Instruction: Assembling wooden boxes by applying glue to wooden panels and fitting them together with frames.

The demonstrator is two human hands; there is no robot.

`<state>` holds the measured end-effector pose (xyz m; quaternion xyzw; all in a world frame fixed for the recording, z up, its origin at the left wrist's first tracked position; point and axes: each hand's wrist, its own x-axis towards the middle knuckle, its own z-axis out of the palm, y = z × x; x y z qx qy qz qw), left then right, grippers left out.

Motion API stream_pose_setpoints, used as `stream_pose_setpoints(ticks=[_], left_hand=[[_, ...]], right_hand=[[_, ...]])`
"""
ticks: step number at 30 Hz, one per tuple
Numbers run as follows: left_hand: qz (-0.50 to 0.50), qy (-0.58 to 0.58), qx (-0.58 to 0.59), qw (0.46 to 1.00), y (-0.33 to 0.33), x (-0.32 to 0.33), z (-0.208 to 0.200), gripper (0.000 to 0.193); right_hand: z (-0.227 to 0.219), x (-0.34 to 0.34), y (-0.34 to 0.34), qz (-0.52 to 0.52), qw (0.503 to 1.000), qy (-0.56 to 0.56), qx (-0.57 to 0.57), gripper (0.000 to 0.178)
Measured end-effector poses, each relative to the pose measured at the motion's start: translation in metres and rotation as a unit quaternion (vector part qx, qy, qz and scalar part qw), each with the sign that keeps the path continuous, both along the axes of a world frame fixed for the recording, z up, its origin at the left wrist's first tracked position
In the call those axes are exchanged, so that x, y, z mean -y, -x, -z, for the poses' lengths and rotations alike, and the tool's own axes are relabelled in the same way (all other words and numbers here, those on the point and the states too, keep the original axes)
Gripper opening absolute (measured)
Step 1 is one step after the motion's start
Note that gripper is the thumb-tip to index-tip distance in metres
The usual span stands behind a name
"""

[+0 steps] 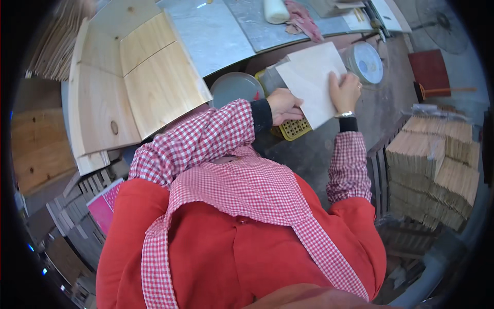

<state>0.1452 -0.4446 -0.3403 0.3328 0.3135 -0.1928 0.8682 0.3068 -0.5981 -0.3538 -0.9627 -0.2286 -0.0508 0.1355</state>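
A pale, thin wooden sheet (311, 77) is held tilted in front of me, above a yellow perforated basket (294, 129). My left hand (283, 105) grips its lower left edge with the fingers curled under it. My right hand (346, 91) lies flat on its right side, a watch on the wrist. Both arms wear red-checked sleeves over a red apron.
Light wooden boards (154, 77) lie stacked on the left beside a grey worktable (216, 36). A grey round lid (234, 87) and a white bucket (364, 61) stand near the sheet. Bundles of thin wood strips (437, 165) are piled at the right. A pink rag (303, 20) lies on the table.
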Motion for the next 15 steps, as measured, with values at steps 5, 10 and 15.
stream_pose_setpoints(ticks=[5,10,15], left_hand=[[-0.062,-0.089,0.153,0.982,0.017,-0.01,0.008,0.025],[-0.175,-0.144,0.207,0.952,0.089,-0.073,-0.029,0.03],[-0.104,-0.21,0.137,0.962,0.215,-0.107,-0.039,0.033]], right_hand=[[-0.05,0.024,-0.008,0.005,0.939,-0.281,-0.2,0.037],[-0.132,-0.072,0.051,-0.283,0.902,-0.279,-0.167,0.028],[-0.157,-0.198,0.102,-0.42,0.877,-0.232,0.03,0.026]])
